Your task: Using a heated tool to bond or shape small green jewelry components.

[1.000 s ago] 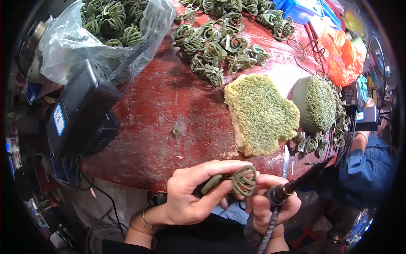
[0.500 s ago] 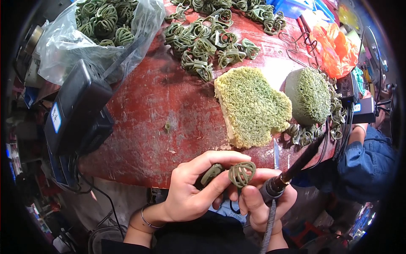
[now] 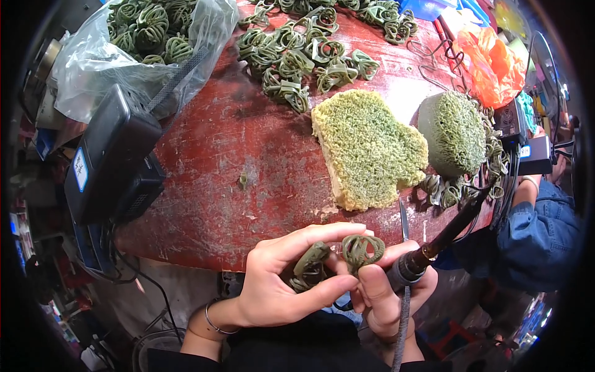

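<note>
A small green openwork ring [image 3: 358, 253], waxy in look, is pinched by my right hand [image 3: 390, 310] between thumb and index finger. The same hand grips a dark pen-shaped tool like a soldering iron [image 3: 441, 240], its tip slanting up and right and its ribbed cord [image 3: 401, 328] hanging down. My left hand [image 3: 273, 285] curls around more green rings [image 3: 310, 268] in its palm. Its fingertips reach beside the pinched ring, and its thumb lies just below; whether they touch the ring I cannot tell.
Beyond my hands, a rough green-yellow slab [image 3: 372, 149] and a round green-topped block [image 3: 451, 133] sit on the red table [image 3: 204, 180]. Several green rings [image 3: 297, 65] lie farther back. A plastic bag [image 3: 80, 80] and black device [image 3: 114, 155] stand left; a knife [image 3: 404, 220] lies near the edge.
The pinched ring has turned and shifted slightly right. My left thumb has moved down off it, showing more of the rings in that palm. The tool has moved a little right.
</note>
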`<action>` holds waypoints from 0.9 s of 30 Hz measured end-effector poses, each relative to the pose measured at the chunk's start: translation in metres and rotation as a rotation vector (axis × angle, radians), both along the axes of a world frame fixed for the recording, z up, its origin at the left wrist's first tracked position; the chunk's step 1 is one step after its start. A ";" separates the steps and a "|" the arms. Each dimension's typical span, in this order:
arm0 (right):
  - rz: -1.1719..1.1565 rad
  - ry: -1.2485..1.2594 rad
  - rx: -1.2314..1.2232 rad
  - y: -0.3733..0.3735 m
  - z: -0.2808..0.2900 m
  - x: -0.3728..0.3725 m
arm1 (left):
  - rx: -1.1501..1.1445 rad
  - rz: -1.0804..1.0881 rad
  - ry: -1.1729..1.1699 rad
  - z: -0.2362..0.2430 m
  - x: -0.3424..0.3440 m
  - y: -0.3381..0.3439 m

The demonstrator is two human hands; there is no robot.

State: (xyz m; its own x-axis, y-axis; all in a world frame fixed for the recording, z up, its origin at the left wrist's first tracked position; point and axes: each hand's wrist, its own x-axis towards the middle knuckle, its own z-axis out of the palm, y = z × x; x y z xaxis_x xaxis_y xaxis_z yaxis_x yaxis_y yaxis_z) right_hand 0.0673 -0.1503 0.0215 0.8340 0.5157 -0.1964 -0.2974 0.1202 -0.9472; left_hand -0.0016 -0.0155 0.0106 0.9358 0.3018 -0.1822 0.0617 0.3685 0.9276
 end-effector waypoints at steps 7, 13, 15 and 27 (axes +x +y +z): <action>-0.025 0.086 -0.004 0.002 0.008 0.002 | 0.195 0.045 0.111 0.007 -0.002 -0.004; 0.009 0.040 -0.014 0.003 0.007 0.002 | 0.311 0.079 0.080 0.005 -0.004 -0.005; 0.027 0.012 -0.036 0.001 0.009 0.003 | 0.316 0.079 0.081 0.008 -0.004 -0.005; 0.074 -0.098 -0.080 -0.004 0.001 0.002 | 0.280 0.108 0.145 0.008 -0.008 -0.008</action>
